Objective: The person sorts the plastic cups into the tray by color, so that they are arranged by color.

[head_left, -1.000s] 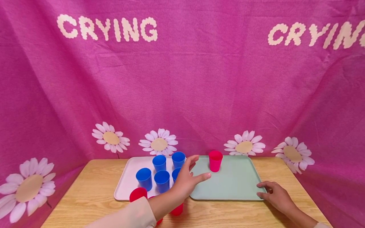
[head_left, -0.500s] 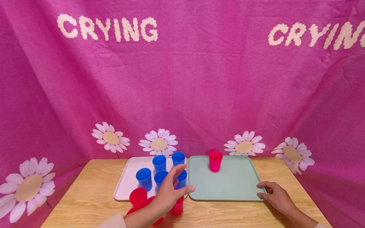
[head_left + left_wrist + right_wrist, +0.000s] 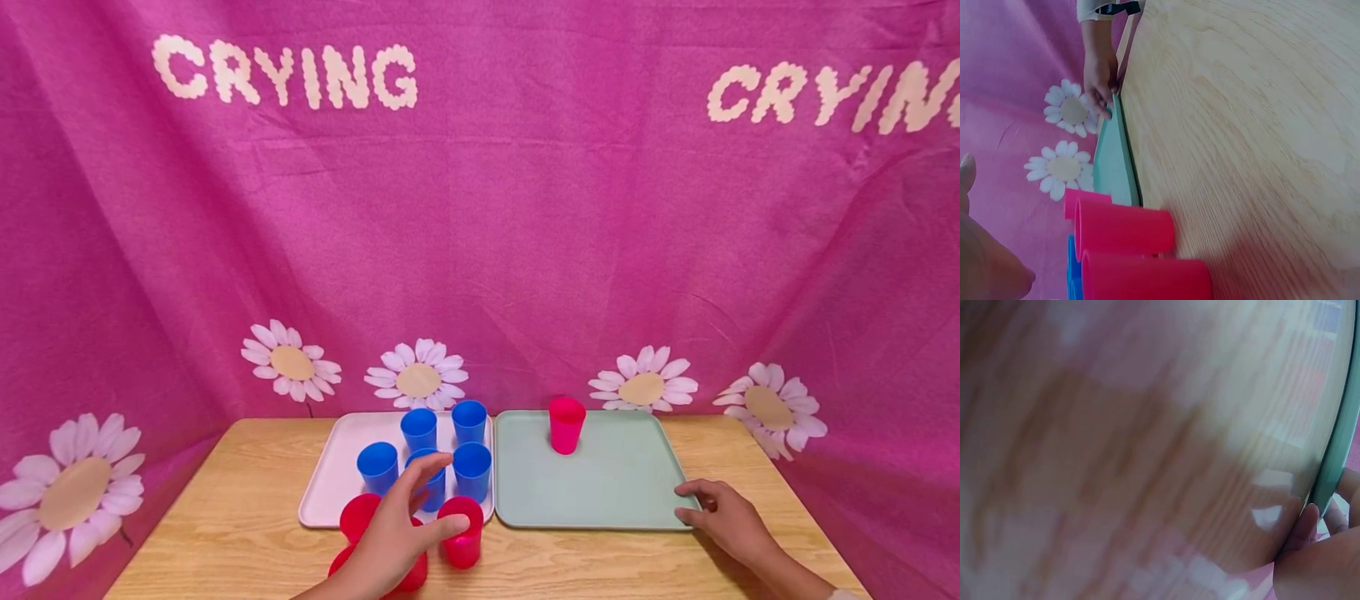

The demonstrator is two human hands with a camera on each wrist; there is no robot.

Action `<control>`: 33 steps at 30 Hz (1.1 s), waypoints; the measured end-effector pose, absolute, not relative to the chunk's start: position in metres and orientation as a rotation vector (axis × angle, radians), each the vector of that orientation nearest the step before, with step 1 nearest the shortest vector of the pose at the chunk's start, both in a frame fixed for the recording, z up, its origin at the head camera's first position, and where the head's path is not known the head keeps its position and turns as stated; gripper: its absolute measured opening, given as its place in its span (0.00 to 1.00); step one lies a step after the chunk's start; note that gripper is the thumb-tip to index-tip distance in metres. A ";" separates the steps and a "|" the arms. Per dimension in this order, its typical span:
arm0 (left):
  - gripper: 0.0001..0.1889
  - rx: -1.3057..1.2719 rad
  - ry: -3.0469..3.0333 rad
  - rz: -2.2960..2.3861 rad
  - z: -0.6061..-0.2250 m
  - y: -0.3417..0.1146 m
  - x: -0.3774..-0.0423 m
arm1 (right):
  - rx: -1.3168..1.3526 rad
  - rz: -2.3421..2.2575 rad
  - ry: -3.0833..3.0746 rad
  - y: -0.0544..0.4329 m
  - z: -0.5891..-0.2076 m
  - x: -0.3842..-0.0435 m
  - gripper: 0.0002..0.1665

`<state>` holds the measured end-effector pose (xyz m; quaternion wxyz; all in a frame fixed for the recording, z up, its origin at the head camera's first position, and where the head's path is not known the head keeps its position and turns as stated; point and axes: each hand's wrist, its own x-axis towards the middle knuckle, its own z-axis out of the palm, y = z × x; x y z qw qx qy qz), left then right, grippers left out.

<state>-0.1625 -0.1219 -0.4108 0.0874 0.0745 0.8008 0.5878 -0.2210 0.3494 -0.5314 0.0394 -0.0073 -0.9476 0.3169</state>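
Observation:
My left hand [image 3: 393,525] is over a group of red cups [image 3: 360,515] at the table's front, thumb and fingers spread apart, holding nothing. Its thumb overlaps the rightmost red cup [image 3: 462,546] in the head view; I cannot tell if they touch. In the left wrist view, red cups [image 3: 1125,231] stand close to that hand. My right hand [image 3: 727,517] holds the right edge of a green tray [image 3: 600,492] between thumb and fingers. One red cup [image 3: 567,427] stands upright near the back of this tray.
A white tray [image 3: 330,492] lies left of the green one, side by side. Several blue cups [image 3: 377,468] stand upright on it. Behind the wooden table [image 3: 187,533] hangs a pink cloth [image 3: 525,250] with daisies and lettering.
My left hand has moved left and towards me, from beside the red cup on the green tray to over the front red cups. The right hand stays at the tray's edge.

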 end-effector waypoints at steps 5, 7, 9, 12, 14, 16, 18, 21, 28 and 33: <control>0.44 0.107 2.407 1.795 -0.411 -0.138 -0.158 | -0.025 0.981 -2.913 0.350 -0.533 -0.222 0.20; 0.44 0.051 2.438 1.798 -0.414 -0.144 -0.157 | -0.027 0.988 -2.919 0.351 -0.532 -0.223 0.20; 0.45 -0.002 2.468 1.791 -0.417 -0.151 -0.155 | -0.027 0.984 -2.920 0.351 -0.533 -0.224 0.20; 0.47 -0.090 2.525 1.750 -0.421 -0.161 -0.153 | -0.025 0.972 -2.914 0.351 -0.533 -0.224 0.19; 0.47 -0.129 2.539 1.749 -0.425 -0.168 -0.150 | -0.028 0.974 -2.914 0.351 -0.534 -0.224 0.19; 0.47 -0.149 2.555 1.759 -0.428 -0.174 -0.148 | -0.032 0.977 -2.915 0.351 -0.534 -0.224 0.19; 0.47 -0.157 2.565 1.781 -0.432 -0.180 -0.145 | -0.032 0.977 -2.917 0.351 -0.534 -0.225 0.19; 0.48 -0.161 2.583 1.800 -0.438 -0.186 -0.141 | -0.020 0.962 -2.913 0.352 -0.535 -0.225 0.19; 0.52 -0.223 2.655 1.752 -0.451 -0.197 -0.132 | -0.011 0.961 -2.919 0.354 -0.537 -0.227 0.19; 0.61 -0.358 2.572 1.788 -0.471 -0.200 -0.130 | -0.032 0.980 -2.929 0.355 -0.537 -0.227 0.20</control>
